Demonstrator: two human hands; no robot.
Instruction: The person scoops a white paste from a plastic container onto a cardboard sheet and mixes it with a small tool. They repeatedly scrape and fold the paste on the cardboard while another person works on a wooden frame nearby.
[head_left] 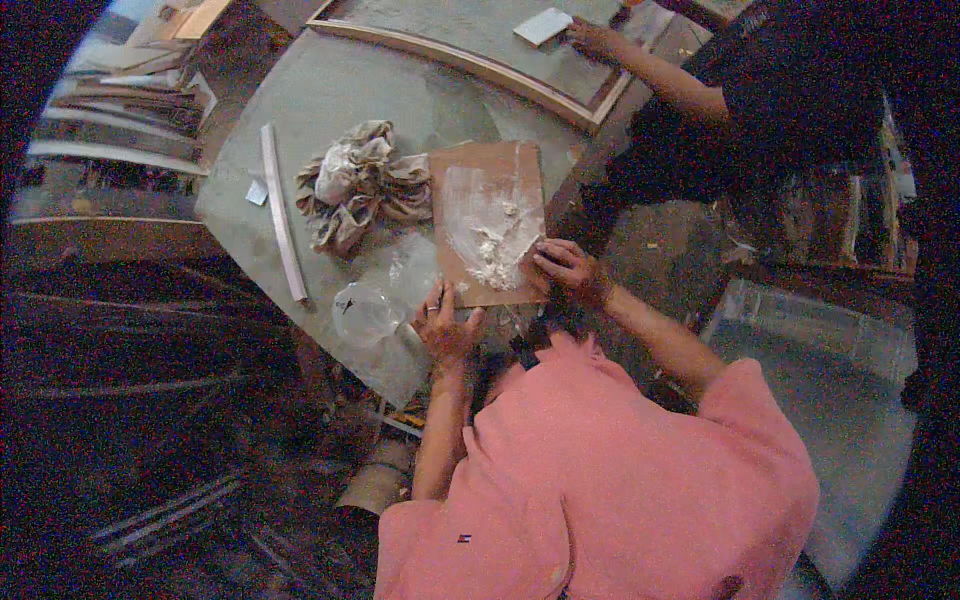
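1. Pink shirt (620, 480) fills the near lower frame; both forearms run up from it to the table edge.
2. Left hand (445, 325) flat on the grey tabletop (330, 90) at the near-left corner of the brown board (490, 220), fingers loosely spread, ring visible, nothing gripped; seems to steady the board's corner.
3. Clear plastic cup (365, 312) just beside left hand, on its left, lying near the table edge.
4. Right hand (565, 270) at the board's near-right edge, fingers curled together, apparently pinching a small tool or a dab of paste; too small to tell which.
5. White paste (490, 235) smeared on the board, lump just left of right fingertips, touching or nearly so. Lies up and left of right hand, up and right of left hand; right hand nearer.
6. Board long axis runs away from the body, slightly tilted; paste smear follows the same axis.
7. Crumpled beige rag (360, 185) beside the board on its left, touching or almost.
8. Pale wood strip (282, 210) farther left, long axis roughly parallel to the board's.
9. Far side: framed panel (480, 55), another person's hand (590, 35) on it next to a white block (543, 25).
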